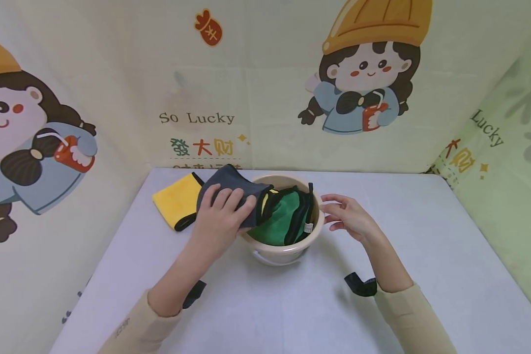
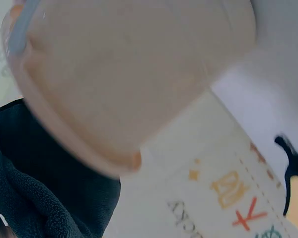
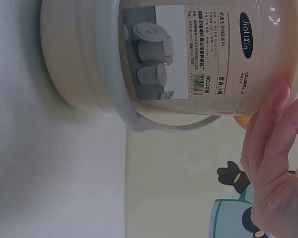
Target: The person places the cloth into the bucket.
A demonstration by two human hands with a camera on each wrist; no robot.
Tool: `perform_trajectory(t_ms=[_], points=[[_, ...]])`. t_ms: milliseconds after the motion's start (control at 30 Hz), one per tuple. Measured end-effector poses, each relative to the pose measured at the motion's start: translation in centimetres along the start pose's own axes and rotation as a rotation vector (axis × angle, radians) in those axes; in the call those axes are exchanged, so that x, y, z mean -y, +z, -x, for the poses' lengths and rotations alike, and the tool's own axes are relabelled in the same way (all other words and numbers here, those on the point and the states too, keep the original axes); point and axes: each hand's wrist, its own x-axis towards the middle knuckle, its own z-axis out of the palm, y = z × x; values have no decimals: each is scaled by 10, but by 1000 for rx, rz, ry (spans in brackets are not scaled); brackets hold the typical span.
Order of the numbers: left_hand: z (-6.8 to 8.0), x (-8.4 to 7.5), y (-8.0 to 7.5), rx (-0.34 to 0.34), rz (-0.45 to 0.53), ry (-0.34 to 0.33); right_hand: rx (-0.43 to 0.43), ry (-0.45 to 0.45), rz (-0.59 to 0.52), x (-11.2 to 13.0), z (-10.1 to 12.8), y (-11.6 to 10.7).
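Observation:
A dark grey-blue folded cloth (image 1: 225, 189) with black edging and a bit of yellow showing is gripped by my left hand (image 1: 221, 211). The cloth lies over the left rim of a cream bucket (image 1: 278, 250). Inside the bucket sits a green cloth (image 1: 278, 221) with black trim and a small white tag. My right hand (image 1: 347, 214) touches the bucket's right rim with its fingers extended. In the left wrist view the dark cloth (image 2: 64, 168) hangs at the rim. The right wrist view shows fingertips on the bucket wall (image 3: 79, 54), near its printed label (image 3: 203, 54).
A yellow folded cloth (image 1: 177, 199) with black edging lies on the white table (image 1: 380, 191), left of the bucket. The bucket's pale handle (image 3: 139, 121) hangs down its side. A patterned curtain (image 1: 265, 98) stands behind the table.

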Motion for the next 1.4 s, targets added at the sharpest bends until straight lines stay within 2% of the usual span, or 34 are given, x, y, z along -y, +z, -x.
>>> perform_trajectory(t_ms=[333, 467, 667, 900, 1033, 1233, 1400], points=[[-23, -28, 32, 21, 6, 98, 0, 9, -11, 0, 1, -1], [-30, -37, 40, 84, 8, 120, 1, 10, -13, 1, 1, -1], [-38, -45, 47, 276, 2, 167, 13, 2, -20, 2, 1, -1], [-46, -50, 52, 464, -147, 279, 12, 1, -11, 1, 1, -1], [-51, -53, 59, 604, -192, 326, 5, 3, -6, 1, 1, -1], [-57, -57, 74, 872, -151, 325, 3, -1, -2, 1, 1, 0], [-58, -57, 78, 1015, -104, 298, -1, 5, 0, 1, 0, 1]])
